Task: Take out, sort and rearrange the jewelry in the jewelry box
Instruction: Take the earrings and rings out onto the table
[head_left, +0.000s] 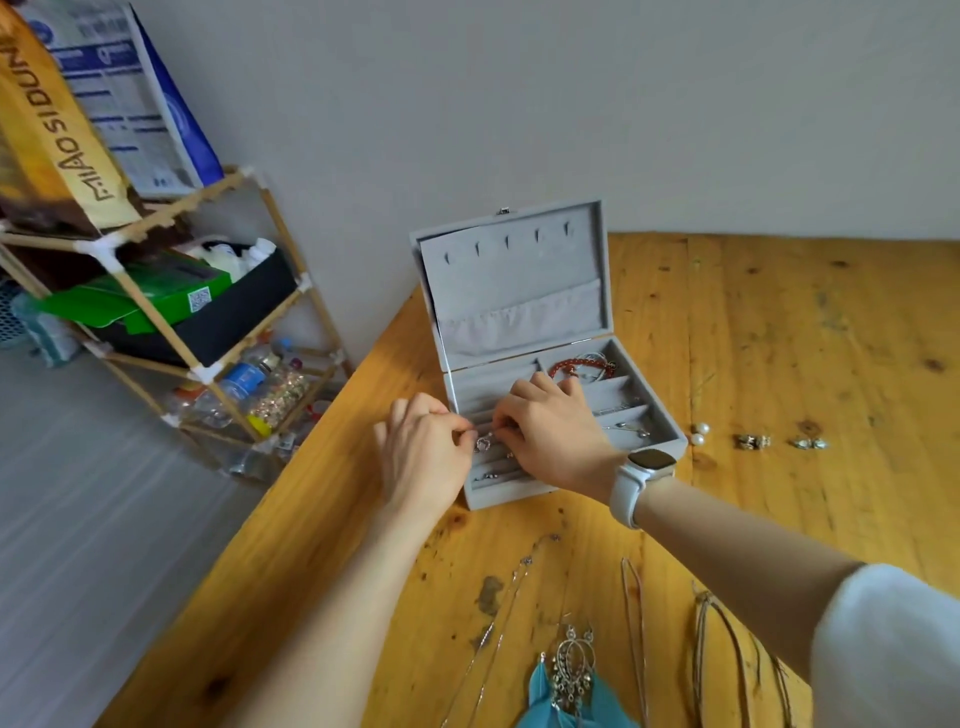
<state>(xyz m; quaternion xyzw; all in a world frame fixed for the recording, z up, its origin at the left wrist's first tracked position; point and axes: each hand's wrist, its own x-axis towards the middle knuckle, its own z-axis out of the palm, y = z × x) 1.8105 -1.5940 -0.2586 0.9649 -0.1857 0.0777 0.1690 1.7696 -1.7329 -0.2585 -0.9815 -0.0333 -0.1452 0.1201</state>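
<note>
Near edge of the table (779, 338): feather earrings (566, 675) and chains (636, 623) already laid out; both hands work over the ring slots at the front left of the jewelry box (670, 441); left hand (423, 452) pinches something small, probably the ring (483, 443), though the view is poor; right hand (550, 436) has fingers curled at the same slot, grip unclear; she should lift straight up, one piece per pull; red bracelet (576, 368) sits untouched in the back compartment; pearls (700, 434) beside the box could roll.
</note>
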